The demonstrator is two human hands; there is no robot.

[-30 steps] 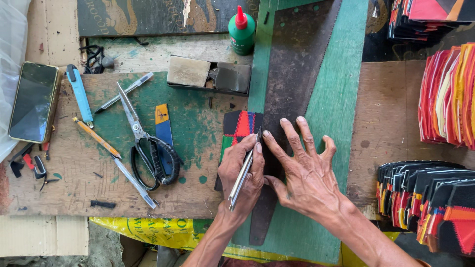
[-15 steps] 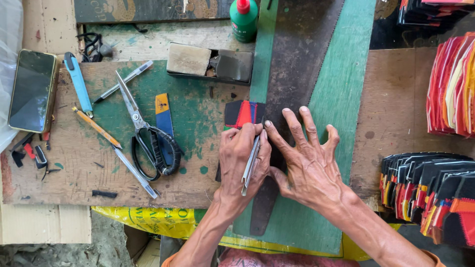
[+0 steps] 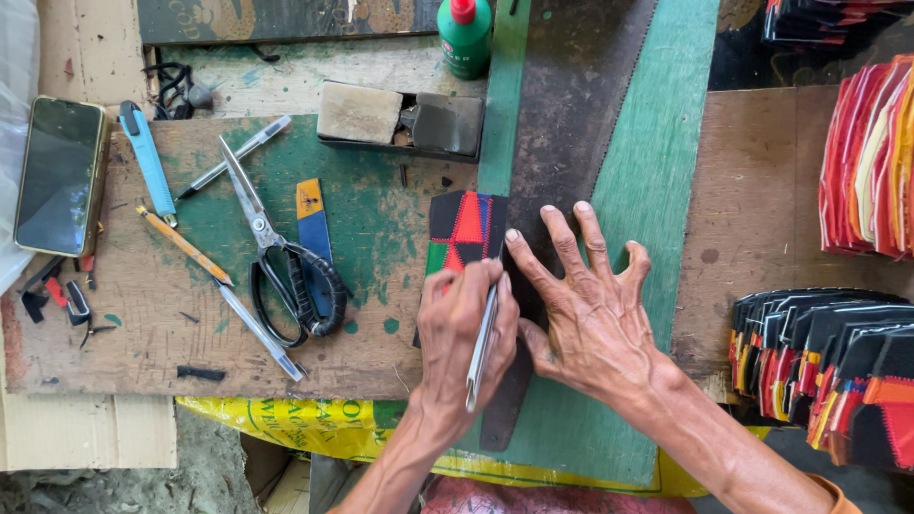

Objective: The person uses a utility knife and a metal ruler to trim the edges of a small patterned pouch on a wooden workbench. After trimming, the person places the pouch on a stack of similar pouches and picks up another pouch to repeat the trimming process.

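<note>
My left hand (image 3: 464, 328) grips a thin silver blade tool (image 3: 481, 350) and rests on a black piece with red and green patchwork triangles (image 3: 466, 231). My right hand (image 3: 588, 306) lies flat with fingers spread on a dark rusty saw blade (image 3: 571, 124) that runs along the patchwork piece's right edge. Both sit on a green-painted board (image 3: 657, 171).
Scissors (image 3: 286, 266), a blue utility knife (image 3: 149, 160), pens, a pencil (image 3: 183, 245) and a phone (image 3: 59, 176) lie at left. A green bottle (image 3: 466, 36) and a small tray with blocks (image 3: 400, 119) stand behind. Stacks of patchwork pieces (image 3: 828, 366) fill the right side.
The view has shifted slightly. Both hands stay on the patchwork piece and saw blade; my left hand with the blade tool has slid a little downward along the edge.
</note>
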